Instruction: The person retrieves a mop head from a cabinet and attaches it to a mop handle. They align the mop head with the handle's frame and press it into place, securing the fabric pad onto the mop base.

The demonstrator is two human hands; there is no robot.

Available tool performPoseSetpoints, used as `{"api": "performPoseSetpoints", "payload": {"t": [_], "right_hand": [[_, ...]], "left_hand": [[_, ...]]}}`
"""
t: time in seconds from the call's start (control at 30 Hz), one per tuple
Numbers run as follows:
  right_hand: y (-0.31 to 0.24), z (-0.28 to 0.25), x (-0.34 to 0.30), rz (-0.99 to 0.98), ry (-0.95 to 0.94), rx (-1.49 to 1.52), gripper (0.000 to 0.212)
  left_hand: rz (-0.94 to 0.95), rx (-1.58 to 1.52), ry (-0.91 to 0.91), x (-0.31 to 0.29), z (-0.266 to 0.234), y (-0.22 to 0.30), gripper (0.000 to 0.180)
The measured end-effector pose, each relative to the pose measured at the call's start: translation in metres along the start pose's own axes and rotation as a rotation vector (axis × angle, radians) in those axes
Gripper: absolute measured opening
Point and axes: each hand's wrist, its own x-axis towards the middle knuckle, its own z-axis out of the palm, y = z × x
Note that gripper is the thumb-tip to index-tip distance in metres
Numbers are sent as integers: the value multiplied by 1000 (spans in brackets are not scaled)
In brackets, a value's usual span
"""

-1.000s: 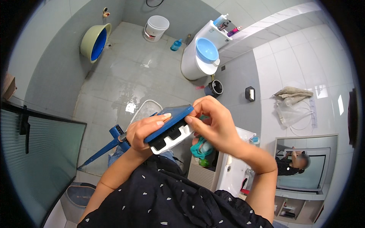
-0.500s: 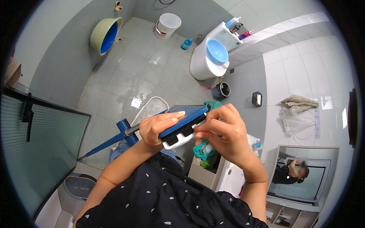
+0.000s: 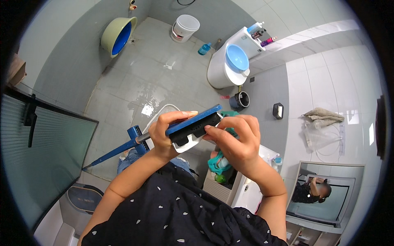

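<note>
A mop head [image 3: 196, 119] with a blue back, black clips and a white pad [image 3: 188, 144] is held tilted before my chest. My left hand [image 3: 163, 130] is closed around its left end, the thumb along the blue back. From there a mop pole [image 3: 113, 153], grey then blue, slants down to the lower left, with a blue slotted piece [image 3: 138, 139] on it. My right hand [image 3: 240, 139] pinches the head's right side, thumb and index finger by a black clip and the pad's edge. The fingertips partly hide what they grip.
A glass door [image 3: 49, 143] stands at left. The tiled floor [image 3: 127, 78] looks wet. Farther off are a green-and-blue tub [image 3: 111, 35], a white bucket [image 3: 185, 26] and a toilet [image 3: 219, 67] bearing a blue basin [image 3: 237, 57]. A waste bin [image 3: 239, 99] and teal cloth [image 3: 219, 164] lie to the right.
The mop head has shifted slightly left and up, showing more of its black underside. My right fingertips have moved left along its edge. My left hand keeps its hold.
</note>
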Motion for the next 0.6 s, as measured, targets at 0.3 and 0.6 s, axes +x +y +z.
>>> {"api": "performPoseSetpoints", "payload": {"t": [0.3,0.6], "right_hand": [[4,4,8,29,-39,73,24],[18,7,14,-5,-154,308,21]], "left_hand": [[-140,-39,3,5,1,4,50],[-168,-74,1,2,-2,0,51]]}}
